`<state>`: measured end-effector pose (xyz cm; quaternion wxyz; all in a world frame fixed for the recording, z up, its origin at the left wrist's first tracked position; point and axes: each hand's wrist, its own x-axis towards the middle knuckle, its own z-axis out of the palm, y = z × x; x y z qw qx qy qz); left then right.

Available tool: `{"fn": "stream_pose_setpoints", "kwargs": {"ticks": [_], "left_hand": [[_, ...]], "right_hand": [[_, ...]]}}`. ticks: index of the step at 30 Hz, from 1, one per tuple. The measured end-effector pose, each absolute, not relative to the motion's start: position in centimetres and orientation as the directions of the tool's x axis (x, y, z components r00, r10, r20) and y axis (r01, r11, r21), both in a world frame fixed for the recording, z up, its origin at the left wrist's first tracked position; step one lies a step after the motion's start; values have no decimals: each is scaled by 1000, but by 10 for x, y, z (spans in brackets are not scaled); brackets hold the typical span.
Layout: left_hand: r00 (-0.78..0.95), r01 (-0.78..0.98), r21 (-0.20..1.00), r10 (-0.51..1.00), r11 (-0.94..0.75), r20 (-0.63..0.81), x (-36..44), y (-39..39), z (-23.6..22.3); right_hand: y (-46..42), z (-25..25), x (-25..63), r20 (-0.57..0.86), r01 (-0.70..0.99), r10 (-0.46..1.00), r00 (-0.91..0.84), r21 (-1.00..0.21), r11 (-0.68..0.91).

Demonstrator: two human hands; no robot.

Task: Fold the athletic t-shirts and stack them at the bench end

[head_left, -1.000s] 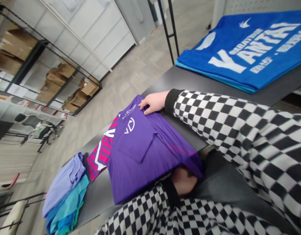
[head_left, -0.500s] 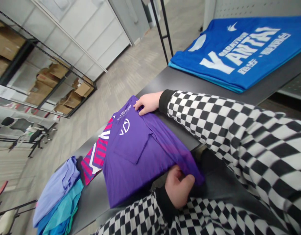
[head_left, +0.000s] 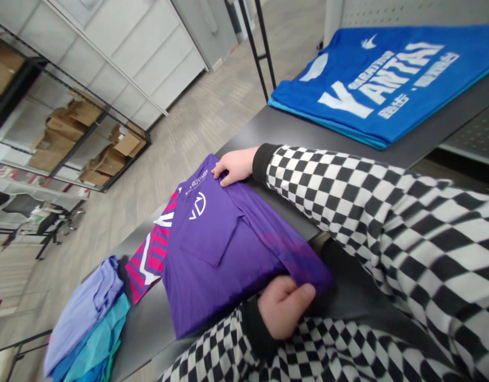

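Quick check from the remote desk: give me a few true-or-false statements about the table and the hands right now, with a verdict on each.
1. A blue shirt with white print lies on the dark table. True.
2. The right hand rests on the purple T-shirt near its collar print. True.
3. The left hand is pinching the blue shirt. False: it pinches a corner of the purple T-shirt.
4. A pink-striped garment sticks out from under the purple T-shirt. True.
5. The boxes are stacked on the floor. False: the cardboard boxes sit on a black metal shelving unit.
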<state>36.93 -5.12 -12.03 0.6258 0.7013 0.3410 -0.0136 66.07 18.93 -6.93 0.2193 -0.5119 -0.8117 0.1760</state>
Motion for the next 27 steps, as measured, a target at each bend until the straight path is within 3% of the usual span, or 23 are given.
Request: {"fn": "stream_pose_setpoints", "kwargs": {"ticks": [2, 4, 8, 11, 14, 17, 20, 27], "left_hand": [[675, 612, 791, 517, 7, -527, 370, -48, -125], [665, 616, 787, 544, -11, -512, 374, -47, -122], [675, 464, 864, 553, 197, -489, 380, -54, -102], [589, 247, 883, 662, 398, -463, 380, -65, -92], [496, 69, 844, 716, 531, -491, 383, -74, -88], [415, 54, 788, 704, 613, -576, 388, -77, -82], [389, 83, 795, 715, 600, -581, 391, -75, -73], [552, 297, 849, 647, 437, -526, 381, -72, -56]], "right_hand": [[189, -70, 661, 184, 751, 908, -378, -513, 416], [189, -69, 661, 190, 744, 906, -378, -519, 420], [189, -68, 661, 169, 750, 912, -375, -522, 405], [189, -67, 660, 156, 756, 915, -371, -521, 395], [189, -67, 660, 148, 757, 915, -375, -521, 394], [189, -67, 661, 154, 756, 918, -366, -526, 389], [188, -67, 661, 158, 752, 916, -369, -529, 394], [187, -64, 660, 157, 757, 908, -388, -509, 411]]}}
